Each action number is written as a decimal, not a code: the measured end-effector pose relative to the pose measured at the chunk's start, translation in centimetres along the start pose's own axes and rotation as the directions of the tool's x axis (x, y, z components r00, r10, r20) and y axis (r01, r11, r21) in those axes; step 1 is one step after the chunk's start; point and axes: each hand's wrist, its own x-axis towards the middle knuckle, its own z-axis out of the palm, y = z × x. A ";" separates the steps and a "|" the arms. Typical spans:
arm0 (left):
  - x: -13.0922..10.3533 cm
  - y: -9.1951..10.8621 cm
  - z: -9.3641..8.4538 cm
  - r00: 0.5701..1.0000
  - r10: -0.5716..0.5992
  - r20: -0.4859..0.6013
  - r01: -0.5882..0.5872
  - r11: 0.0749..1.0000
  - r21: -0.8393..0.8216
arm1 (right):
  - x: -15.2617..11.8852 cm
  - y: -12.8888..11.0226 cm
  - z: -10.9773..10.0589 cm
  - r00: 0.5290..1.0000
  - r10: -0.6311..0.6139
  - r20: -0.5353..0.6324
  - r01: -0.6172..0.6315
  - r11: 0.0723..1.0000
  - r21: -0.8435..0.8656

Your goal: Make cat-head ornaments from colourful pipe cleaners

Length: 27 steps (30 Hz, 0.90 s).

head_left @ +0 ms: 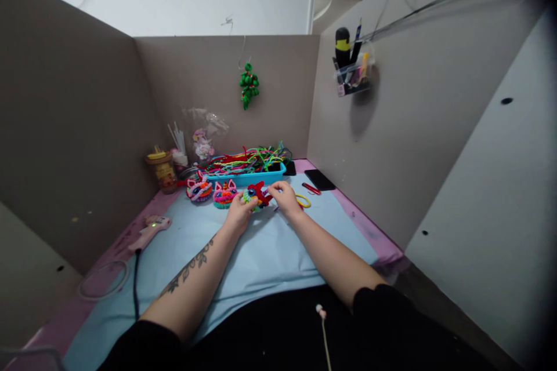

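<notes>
Far left, toward 8 o'clock of the work, pink glue gun [150,232] on the blue cloth [191,243], small green light on; at 9 o'clock, two fuzzy cat-eared toys [225,196] side by side. Left hand [239,214] pinches the toy [256,192] between thumb and fingers, above the middle of the cloth, just toward us from the blue tray [246,178] of strands at 12 o'clock. Step in hand, judged: fitting or shaping a part on the toy's right side; next move calls for a steady left grip and a fine right pinch. Toy: pale green and blue at left, a large red part at right, some orange below. Right hand [285,197] has fingertips drawn together on the red end; exact strand too small to tell. At 3 o'clock, a yellow ring [304,201], red snips [311,188] beyond
</notes>
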 end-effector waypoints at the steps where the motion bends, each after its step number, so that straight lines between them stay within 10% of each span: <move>1: 0.0 0.0 0.0 1.000 0.002 0.006 -0.002 1.000 0.005 | 0.0 0.0 0.0 1.000 -0.004 0.003 0.003 1.000 0.002; 27: -0.4 0.3 0.1 0.999 0.015 0.047 -0.017 1.000 0.022 | 0.2 0.9 0.3 0.999 0.011 0.048 -0.014 0.999 0.052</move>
